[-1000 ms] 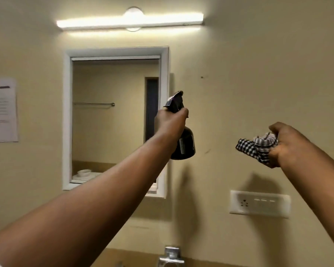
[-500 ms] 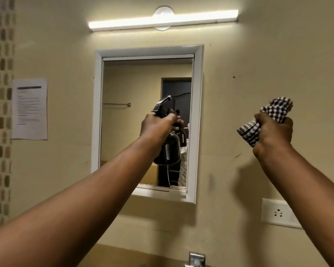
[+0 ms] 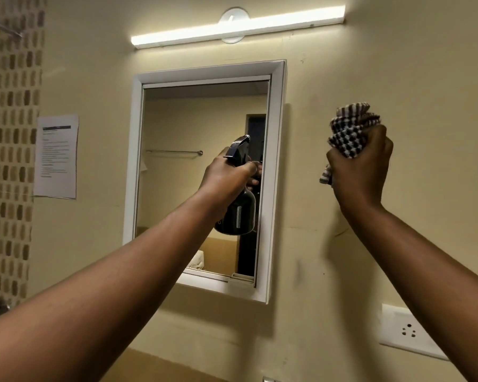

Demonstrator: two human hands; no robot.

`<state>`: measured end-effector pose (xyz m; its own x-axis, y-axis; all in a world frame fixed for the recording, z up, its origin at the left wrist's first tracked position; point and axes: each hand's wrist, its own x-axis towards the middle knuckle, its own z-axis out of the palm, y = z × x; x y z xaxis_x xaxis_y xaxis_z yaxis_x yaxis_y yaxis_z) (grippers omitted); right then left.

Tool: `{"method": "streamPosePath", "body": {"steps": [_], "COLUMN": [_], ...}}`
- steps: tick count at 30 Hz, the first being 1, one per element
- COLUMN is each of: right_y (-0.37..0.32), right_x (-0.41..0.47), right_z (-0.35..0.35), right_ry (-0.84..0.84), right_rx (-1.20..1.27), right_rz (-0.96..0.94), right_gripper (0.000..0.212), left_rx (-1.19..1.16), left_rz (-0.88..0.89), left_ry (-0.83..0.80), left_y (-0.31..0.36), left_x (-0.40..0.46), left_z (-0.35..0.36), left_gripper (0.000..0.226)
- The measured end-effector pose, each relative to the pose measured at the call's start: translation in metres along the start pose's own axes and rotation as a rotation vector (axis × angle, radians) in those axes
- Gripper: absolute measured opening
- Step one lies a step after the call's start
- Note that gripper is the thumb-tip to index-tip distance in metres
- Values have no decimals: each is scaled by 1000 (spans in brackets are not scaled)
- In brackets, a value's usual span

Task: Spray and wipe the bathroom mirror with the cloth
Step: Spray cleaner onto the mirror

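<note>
Head view: left hand (image 3: 226, 177) gripping spray bottle (image 3: 236, 216) before mirror (image 3: 204, 172); right hand (image 3: 360, 166) raised, fisted around cloth (image 3: 349, 133).

One head-worn camera faces the mirror (image 3: 204, 172) close, tilted slightly upward.
</note>
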<state>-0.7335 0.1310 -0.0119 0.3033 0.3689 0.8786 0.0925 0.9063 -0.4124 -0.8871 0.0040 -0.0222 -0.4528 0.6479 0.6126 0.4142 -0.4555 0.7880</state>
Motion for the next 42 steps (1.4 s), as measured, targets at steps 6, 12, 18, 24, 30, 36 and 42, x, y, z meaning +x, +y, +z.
{"method": "streamPosePath", "body": {"steps": [6, 12, 18, 24, 30, 36, 42], "right_y": [-8, -23, -37, -47, -55, -60, -62], "right_x": [6, 23, 39, 47, 51, 52, 53], "right_z": [7, 19, 17, 12, 10, 6, 3], "right_ry": [-73, -87, -3, -21, -42, -63, -75], "right_rx": [-307, -449, -463, -478, -509, -510, -500], "right_rz": [-527, -868, -864, -840, -852, -846, -843], "right_gripper": [42, 31, 30, 34, 35, 36, 36], "left_rx": [5, -32, 25, 67, 93, 131, 167], "left_rz": [-3, -2, -24, -26, -31, -24, 33], "left_ry": [11, -49, -64, -46, -32, -24, 27], "left_y": [6, 12, 6, 5, 12, 10, 14], "left_x": [0, -2, 1, 6, 9, 6, 10], "left_z": [6, 4, 1, 0, 3, 5, 0], "left_gripper": [24, 29, 25, 8, 18, 15, 10]}}
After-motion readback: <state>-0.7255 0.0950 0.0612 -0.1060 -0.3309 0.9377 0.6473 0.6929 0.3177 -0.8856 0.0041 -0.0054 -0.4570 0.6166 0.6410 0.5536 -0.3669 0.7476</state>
